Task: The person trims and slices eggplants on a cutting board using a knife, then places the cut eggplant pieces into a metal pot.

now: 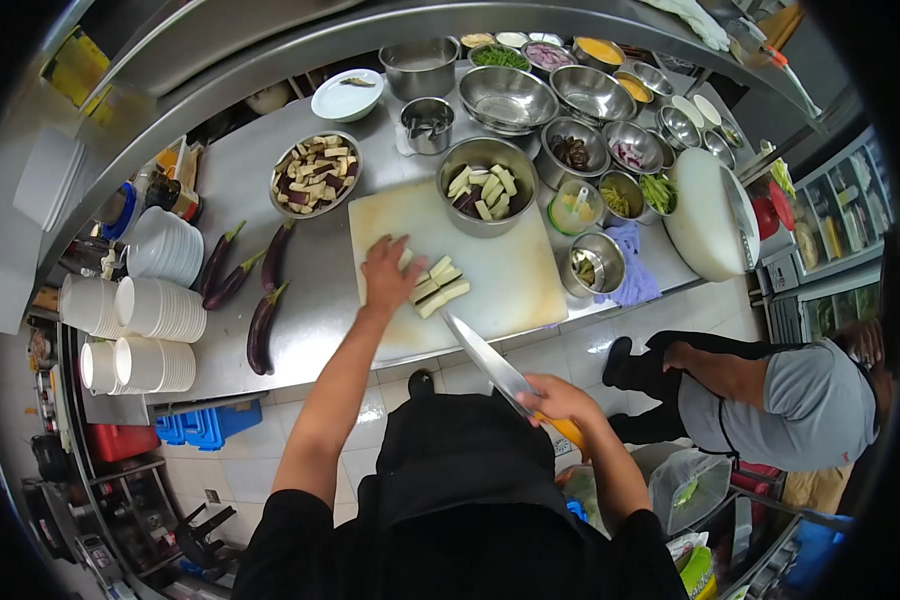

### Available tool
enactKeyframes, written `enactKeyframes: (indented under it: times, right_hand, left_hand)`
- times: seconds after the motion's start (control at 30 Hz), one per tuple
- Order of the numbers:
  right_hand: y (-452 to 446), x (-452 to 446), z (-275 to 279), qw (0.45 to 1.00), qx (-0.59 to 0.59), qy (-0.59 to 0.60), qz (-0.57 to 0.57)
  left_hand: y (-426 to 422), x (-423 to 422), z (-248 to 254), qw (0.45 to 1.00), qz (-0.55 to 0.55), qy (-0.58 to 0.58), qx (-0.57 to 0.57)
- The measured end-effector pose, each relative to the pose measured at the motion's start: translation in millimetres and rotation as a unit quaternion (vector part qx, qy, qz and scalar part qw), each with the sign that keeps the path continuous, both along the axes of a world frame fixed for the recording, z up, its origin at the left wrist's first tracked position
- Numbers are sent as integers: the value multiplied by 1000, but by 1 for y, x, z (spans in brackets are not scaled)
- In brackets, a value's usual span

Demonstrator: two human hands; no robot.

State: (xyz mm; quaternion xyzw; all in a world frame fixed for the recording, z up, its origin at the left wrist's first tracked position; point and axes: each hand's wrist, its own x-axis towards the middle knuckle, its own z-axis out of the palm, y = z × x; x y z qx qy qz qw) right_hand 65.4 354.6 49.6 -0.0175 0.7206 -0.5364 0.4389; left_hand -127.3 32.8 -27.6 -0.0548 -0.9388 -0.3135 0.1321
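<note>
In the head view, my right hand (pixel 562 402) is closed round the orange handle of a kitchen knife (pixel 490 358). Its blade points up and left, with the tip near the cut eggplant pieces (pixel 438 286) on the white cutting board (pixel 510 280). My left hand (pixel 387 272) lies at the left end of those pieces with its fingers spread; whether it presses on any is hard to tell. A steel pot (pixel 487 225) holding eggplant chunks stands on the board's far edge. Several whole eggplants (pixel 263 330) lie to the left, below a steel bowl (pixel 288 203) of cut eggplant.
Stacked white containers (pixel 160 300) stand at the table's left end. Steel bowls of ingredients crowd the back right, near a purple cloth (pixel 630 265) and a large round white board (pixel 705 215). A person in a grey shirt (pixel 800 405) stands at right. A metal shelf (pixel 390 52) runs overhead.
</note>
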Motion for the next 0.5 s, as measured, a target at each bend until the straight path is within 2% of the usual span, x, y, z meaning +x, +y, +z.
enactKeyframes:
  times: [0.07, 0.2, 0.27, 0.43, 0.5]
  right_hand:
    - [16, 12, -1, 992, -47, -91, -67]
    - [-3, 2, -41, 982, -106, -96, -125]
    - [-37, -13, -47, 978, -118, -77, -153]
    - [-93, -34, -42, 985, -56, -1, -161]
    - [-92, -39, -32, 981, -44, 107, -155]
  left_hand:
    - [36, 17, 23, 998, 2, -30, -56]
    - [74, 49, 25, 994, -22, -33, -104]
    - [80, 54, 17, 994, -6, 5, -106]
    - [77, 45, 19, 995, 57, 41, -67]
    - [77, 35, 33, 993, 52, 100, -29]
